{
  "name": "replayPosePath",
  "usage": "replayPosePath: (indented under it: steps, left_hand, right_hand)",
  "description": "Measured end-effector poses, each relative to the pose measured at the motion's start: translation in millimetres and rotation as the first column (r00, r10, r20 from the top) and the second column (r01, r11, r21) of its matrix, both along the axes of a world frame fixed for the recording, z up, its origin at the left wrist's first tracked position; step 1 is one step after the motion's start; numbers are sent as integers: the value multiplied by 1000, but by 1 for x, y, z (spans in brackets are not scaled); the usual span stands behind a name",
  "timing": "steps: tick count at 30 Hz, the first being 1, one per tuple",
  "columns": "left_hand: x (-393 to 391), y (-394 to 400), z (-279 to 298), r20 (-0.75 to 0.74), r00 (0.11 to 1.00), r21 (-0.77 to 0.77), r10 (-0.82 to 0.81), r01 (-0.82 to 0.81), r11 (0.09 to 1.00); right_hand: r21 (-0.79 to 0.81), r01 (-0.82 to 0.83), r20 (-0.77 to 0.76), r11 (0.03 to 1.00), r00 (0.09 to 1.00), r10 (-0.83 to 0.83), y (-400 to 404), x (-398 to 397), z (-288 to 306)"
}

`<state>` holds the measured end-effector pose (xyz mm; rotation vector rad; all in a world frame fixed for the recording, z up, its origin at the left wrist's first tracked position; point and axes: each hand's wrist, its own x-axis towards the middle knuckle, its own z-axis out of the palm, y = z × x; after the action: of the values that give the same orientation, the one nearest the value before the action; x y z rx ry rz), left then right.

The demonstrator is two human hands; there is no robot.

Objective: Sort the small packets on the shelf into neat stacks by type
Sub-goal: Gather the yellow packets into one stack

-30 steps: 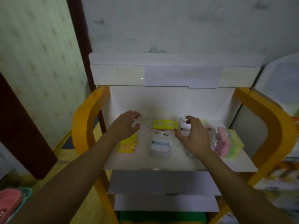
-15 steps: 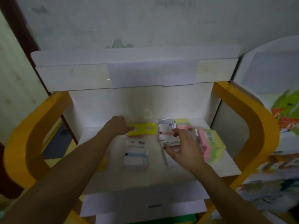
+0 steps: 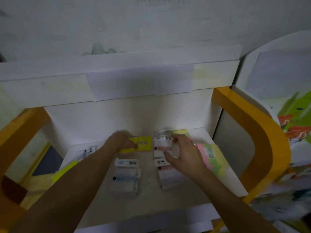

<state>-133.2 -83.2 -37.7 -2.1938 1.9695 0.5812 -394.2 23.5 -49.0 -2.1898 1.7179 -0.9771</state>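
Right hand [image 3: 183, 153] gripping clear pink-label packet [image 3: 162, 145], fingers [image 3: 176, 140] clamped round it, lifted just above matching packet [image 3: 168, 174] on shelf [image 3: 193, 195]. Long axis running front-back. Left hand [image 3: 122, 141] pinching yellow packet [image 3: 142, 143], just left.

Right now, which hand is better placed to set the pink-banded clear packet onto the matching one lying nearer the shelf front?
Right. The right hand already pinches that clear packet, just behind the matching packet. The left hand is occupied on the yellow packet.
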Motion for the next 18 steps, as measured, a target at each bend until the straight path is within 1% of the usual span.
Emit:
replayPosePath:
  steps: [5, 8, 9, 11, 13, 14, 16, 18]
  left_hand:
    - [8, 1, 5, -8, 1000, -18, -13, 13, 1000]
    - [23, 1, 32, -32, 999, -89, -36, 33, 995]
    - [30, 4, 45, -34, 998, -133, -50, 45, 990]
    - [47, 15, 69, -54, 995, -284, -81, 63, 957]
    - [63, 31, 87, -50, 990, -454, -130, 94, 886]
    - [70, 39, 91, -32, 985, -504, -167, 129, 854]
    - [83, 56, 97, 9, 973, -551, -232, 198, 810]
    - [97, 72, 98, 10, 967, -580, -253, 212, 787]
  right_hand:
    - [-55, -29, 13, 998, 999, 30, -6, 14, 1]
    - [-58, -46, 26, 997, 999, 48, -14, 18, 8]
    - [-65, -41, 32, 997, 999, 43, -18, 20, 13]
    - [-94, -24, 32, 995, 999, 27, -26, 26, 23]
    - [-112, -31, 29, 993, 999, 35, -36, 35, 31]
    - [-110, -42, 25, 993, 999, 45, -42, 40, 33]
    - [-78, -62, 1, 995, 998, 62, -53, 52, 36]
    - [17, -91, -51, 996, 994, 91, -66, 65, 35]
